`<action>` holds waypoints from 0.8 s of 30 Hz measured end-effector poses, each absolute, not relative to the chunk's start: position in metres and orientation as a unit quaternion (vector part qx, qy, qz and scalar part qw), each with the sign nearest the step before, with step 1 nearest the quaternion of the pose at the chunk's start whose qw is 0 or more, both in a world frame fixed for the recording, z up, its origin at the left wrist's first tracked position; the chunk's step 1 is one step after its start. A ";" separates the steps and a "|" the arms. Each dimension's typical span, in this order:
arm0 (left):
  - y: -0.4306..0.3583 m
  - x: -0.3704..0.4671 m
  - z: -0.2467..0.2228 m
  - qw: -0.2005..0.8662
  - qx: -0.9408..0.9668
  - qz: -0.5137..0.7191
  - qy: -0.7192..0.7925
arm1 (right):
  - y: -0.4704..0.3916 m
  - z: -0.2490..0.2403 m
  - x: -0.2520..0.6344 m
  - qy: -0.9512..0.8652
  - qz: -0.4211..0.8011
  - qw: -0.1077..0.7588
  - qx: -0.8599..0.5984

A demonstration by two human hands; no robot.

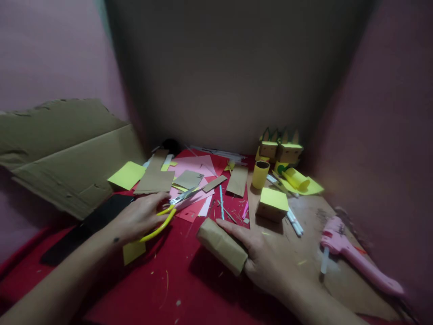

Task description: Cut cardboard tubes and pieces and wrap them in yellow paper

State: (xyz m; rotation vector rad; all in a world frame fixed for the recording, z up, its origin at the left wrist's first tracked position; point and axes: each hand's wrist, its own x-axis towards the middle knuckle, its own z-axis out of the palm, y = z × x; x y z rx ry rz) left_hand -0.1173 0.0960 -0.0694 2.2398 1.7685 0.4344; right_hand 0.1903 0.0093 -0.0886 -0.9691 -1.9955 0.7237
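My left hand (140, 215) grips yellow-handled scissors (171, 208), blades pointing right and up over pink paper scraps. My right hand (262, 259) holds a brown cardboard tube (221, 246) low over the red sheet (176, 280), thumb and fingers wrapped round its right end. The scissor blades end a little to the upper left of the tube and do not touch it.
A large corrugated cardboard sheet (64, 149) leans at the left. Cardboard strips (154, 178), yellow paper (126, 175), a yellow-topped box (272, 204), a yellow cup (260, 174), small box figures (280, 149) and a pink glue gun (355, 259) lie around. A black strip (84, 228) lies beside my left forearm.
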 end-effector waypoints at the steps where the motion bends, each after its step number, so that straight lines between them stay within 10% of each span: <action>1: 0.094 -0.120 -0.070 0.120 0.773 0.139 0.607 | 0.009 -0.089 0.190 -0.788 0.283 0.390 -0.383; 24: 0.203 -0.130 -0.067 -0.031 0.711 -0.020 0.702 | 0.011 -0.083 0.189 -0.810 0.270 0.259 -0.452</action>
